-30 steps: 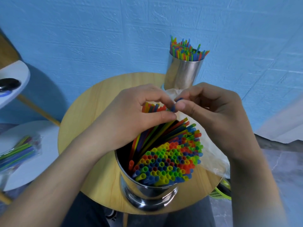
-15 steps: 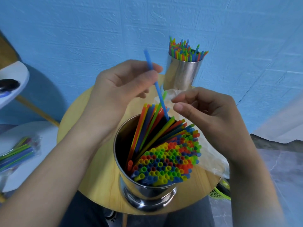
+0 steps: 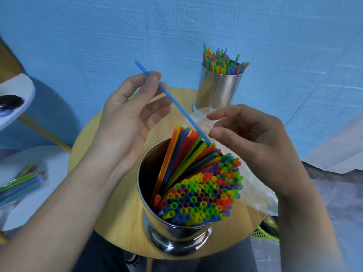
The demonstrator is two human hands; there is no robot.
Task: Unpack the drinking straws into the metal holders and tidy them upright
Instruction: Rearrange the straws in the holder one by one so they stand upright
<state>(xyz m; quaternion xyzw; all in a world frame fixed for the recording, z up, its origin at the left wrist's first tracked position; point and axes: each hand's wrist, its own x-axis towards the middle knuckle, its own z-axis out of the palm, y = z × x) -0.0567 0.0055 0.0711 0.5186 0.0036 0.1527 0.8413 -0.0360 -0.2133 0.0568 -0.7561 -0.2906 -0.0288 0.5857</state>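
Left hand (image 3: 129,118) pinches a blue straw (image 3: 176,103) near its top end, thumb against fingers. The straw slants down right, its lower tip among the coloured straws (image 3: 200,193) leaning in the near metal holder (image 3: 167,230). Right hand (image 3: 251,138) is loosely curled and holds nothing, just beside that tip. The far holder (image 3: 218,89) stands full on the round table (image 3: 117,213).

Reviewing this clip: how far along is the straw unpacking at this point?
Done: the far holder stands packed with upright straws, and a clear wrapper that looks empty lies on the wooden table. In hand: the left hand pinches one blue straw over the near holder, whose straws lean sideways; the right hand hovers open. Left: straightening that bundle, plus a wrapped pack on the white side table.
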